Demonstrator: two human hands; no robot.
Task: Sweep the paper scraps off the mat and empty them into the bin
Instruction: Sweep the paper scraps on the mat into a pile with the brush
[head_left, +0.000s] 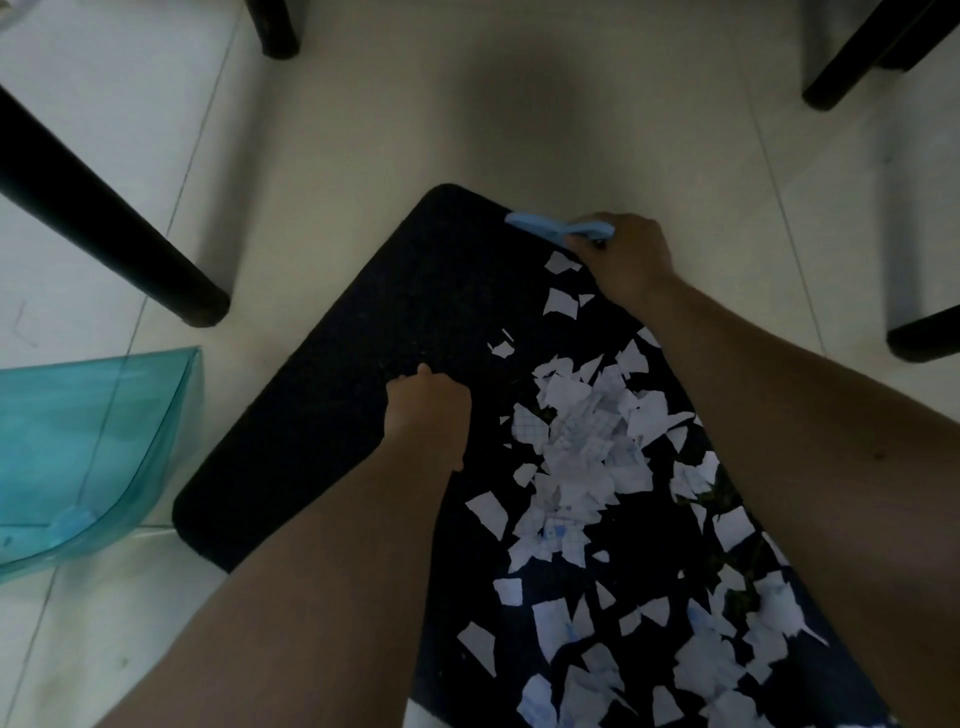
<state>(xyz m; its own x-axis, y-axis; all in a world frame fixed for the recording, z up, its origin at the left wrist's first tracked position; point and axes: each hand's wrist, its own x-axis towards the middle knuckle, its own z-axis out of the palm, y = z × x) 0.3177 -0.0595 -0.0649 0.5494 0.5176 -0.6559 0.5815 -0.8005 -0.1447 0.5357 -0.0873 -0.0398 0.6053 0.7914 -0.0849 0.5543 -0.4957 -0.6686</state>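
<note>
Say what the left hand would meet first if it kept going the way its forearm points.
Probably only bare black mat ahead of the left hand, then pale floor tile; depth is unclear.

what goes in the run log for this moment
right hand: grips blue brush | left hand: fist on mat | scraps: unswept | dustpan: left of mat

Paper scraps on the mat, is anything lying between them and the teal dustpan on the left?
Only the left hand, resting on the mat, sits between the paper scraps and the dustpan; otherwise bare mat and floor.
</note>
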